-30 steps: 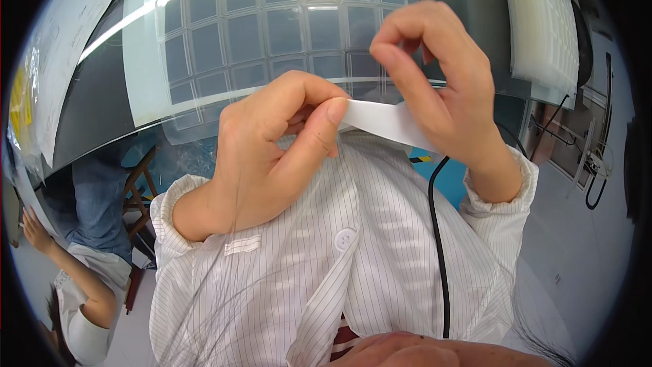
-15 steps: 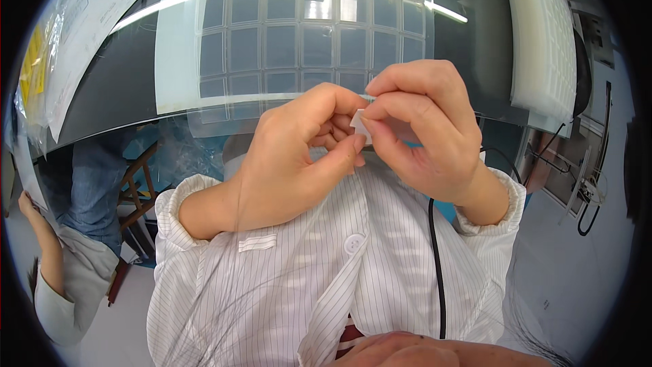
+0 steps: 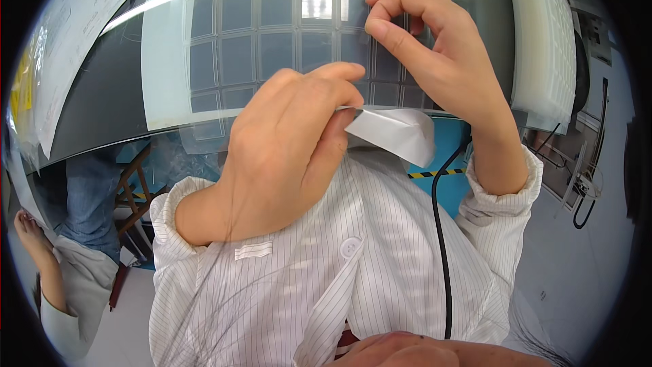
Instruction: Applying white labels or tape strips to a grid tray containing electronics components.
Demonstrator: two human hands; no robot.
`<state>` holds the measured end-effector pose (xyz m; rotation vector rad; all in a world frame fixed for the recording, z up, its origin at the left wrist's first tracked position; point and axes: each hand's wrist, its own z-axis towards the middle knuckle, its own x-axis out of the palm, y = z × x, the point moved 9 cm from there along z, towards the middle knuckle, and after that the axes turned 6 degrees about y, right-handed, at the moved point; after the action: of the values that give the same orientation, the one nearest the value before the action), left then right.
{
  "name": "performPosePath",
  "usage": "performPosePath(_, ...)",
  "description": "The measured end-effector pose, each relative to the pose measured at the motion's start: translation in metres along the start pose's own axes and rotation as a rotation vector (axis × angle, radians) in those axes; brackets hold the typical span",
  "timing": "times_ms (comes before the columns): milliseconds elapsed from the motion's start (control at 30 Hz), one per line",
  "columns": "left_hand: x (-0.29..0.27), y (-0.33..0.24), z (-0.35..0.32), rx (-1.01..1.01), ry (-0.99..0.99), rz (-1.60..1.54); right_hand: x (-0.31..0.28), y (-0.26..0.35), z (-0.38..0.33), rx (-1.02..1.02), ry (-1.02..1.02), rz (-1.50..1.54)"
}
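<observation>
My left hand (image 3: 288,143) is closed, its thumb and forefinger pinching the end of a glossy white strip (image 3: 394,130), perhaps paper or film. The strip sticks out to the right past the table's front edge and curls at its far end. Higher up, my right hand (image 3: 431,34) hovers over the right part of a clear plastic tray (image 3: 238,61) with square compartments. Its thumb and forefinger are drawn together at the tips; whatever they hold, if anything, is too small to make out. Ceiling lights reflect in the tray.
A stack of whitish sheets or trays (image 3: 540,47) stands at the table's right. White paper (image 3: 88,34) and a clear bag with yellow print (image 3: 24,88) lie at the left. A black cable (image 3: 438,238) hangs before my clothing. Another person's arm (image 3: 44,261) shows at the far left.
My right hand has left my left hand and moved up and right over the tray. The white strip, earlier mostly hidden between both hands, now extends from my left hand.
</observation>
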<state>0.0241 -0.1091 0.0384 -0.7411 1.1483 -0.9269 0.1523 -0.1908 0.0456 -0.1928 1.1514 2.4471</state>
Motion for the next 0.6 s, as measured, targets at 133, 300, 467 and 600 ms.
performPosePath(133,-0.001,0.007,-0.004,0.011,-0.05,0.088,0.001,-0.017,-0.002,1.114,-0.002,-0.138)
performPosePath(300,0.0,0.006,0.003,0.024,-0.026,0.065,0.001,-0.001,0.003,-0.061,0.013,-0.157)
performPosePath(467,-0.003,0.01,0.002,-0.007,-0.021,0.063,0.005,-0.003,0.007,-0.007,0.016,-0.19)
performPosePath(600,-0.001,0.009,0.006,-0.006,-0.009,0.058,0.001,0.0,0.004,-0.095,-0.02,-0.3)
